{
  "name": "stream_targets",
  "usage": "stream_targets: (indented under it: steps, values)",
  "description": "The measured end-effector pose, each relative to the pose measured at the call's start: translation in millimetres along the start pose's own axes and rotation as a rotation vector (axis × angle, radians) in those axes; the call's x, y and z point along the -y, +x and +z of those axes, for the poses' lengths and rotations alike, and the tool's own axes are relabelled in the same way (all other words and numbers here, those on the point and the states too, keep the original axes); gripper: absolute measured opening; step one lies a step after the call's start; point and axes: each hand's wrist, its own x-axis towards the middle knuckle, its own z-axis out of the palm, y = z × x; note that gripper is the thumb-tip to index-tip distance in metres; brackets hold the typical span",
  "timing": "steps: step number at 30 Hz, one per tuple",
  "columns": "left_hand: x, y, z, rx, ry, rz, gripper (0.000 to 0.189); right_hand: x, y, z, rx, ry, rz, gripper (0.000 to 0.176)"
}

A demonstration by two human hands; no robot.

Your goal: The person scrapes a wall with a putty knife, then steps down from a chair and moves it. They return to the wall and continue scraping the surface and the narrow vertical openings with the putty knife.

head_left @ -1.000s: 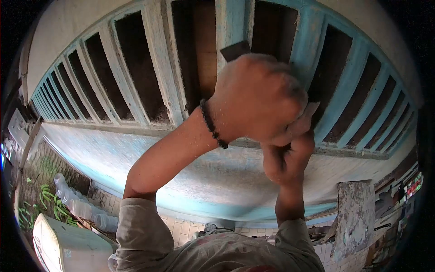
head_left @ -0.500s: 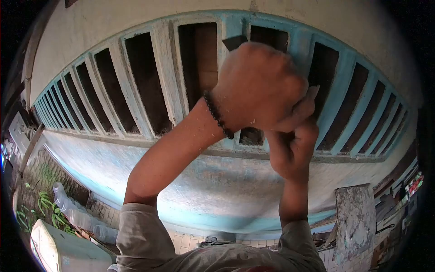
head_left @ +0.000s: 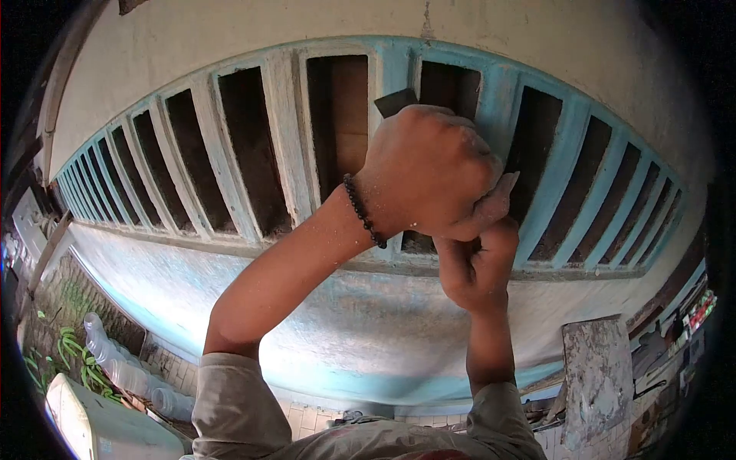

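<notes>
My left hand (head_left: 433, 170), with a black bead bracelet on its wrist, is closed in front of the slatted wall opening. A dark flat piece (head_left: 396, 102) sticks out above its knuckles, against a pale blue slat (head_left: 395, 70). Just below and to the right, my right hand (head_left: 481, 264) is closed, its curled fingers touching or very near the left fingers. What it holds, if anything, is hidden. Pale specks lie on the left hand and forearm.
Worn blue and whitish slats (head_left: 287, 126) run across the wall above a ledge (head_left: 414, 268). Lower left are clear plastic containers (head_left: 130, 376), green plants and a pale bin (head_left: 107, 425). A weathered board (head_left: 598, 383) leans at lower right.
Both hands have moved slightly down and left in the view, still closed and close together. The slats also appear a little lower as the view has shifted.
</notes>
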Motion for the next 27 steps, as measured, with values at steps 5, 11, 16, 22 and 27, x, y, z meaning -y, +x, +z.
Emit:
stream_targets:
  steps: [5, 11, 16, 22, 27]
  values:
    - [21, 17, -7, 0.006, 0.031, 0.018, 0.038, -2, 15, 9, -0.011, -0.006, 0.061, 0.014]
    - [18, 5, 0, -0.104, -0.035, 0.093, 0.038, 7, 11, 5, 0.071, -0.085, 0.039, 0.014]
    - [22, 12, -7, -0.118, -0.067, 0.086, 0.037, 6, 14, 6, 0.06, -0.084, 0.008, 0.013]
    - [34, 14, -1, -0.229, -0.131, 0.205, 0.035, 7, 15, 12, 0.027, -0.198, -0.129, 0.018]
    - [25, 5, -18, -0.171, -0.132, 0.2, 0.032, -4, -2, 28, -0.043, -0.274, -0.16, 0.019]
